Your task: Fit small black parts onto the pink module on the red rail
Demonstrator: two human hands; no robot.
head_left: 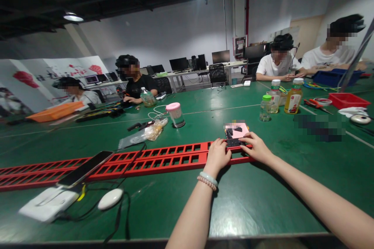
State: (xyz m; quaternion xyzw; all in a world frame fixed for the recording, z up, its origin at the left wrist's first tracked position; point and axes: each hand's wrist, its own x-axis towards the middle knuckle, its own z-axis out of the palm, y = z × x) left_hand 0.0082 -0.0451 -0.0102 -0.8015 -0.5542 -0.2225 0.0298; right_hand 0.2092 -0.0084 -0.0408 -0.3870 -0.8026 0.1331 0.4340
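Both my hands rest at the right end of a long red slotted rail (163, 157) that lies across the green table (263, 202). My left hand (216, 156) is curled on top of the rail, fingers closed against it. My right hand (255, 147) presses its fingertips on a small dark part (233, 142) at the rail's end. A pink phone (236, 129) lies just beyond my hands. A beaded bracelet (208, 179) sits on my left wrist.
A black phone (84, 169) lies on the rail's left part, above a white box (48, 204) and a white mouse (110, 199) with cables. A pink-lidded cup (175, 114), plastic bags (144, 134), bottles (293, 95), a red tray (349, 100). Other people sit along the far sides.
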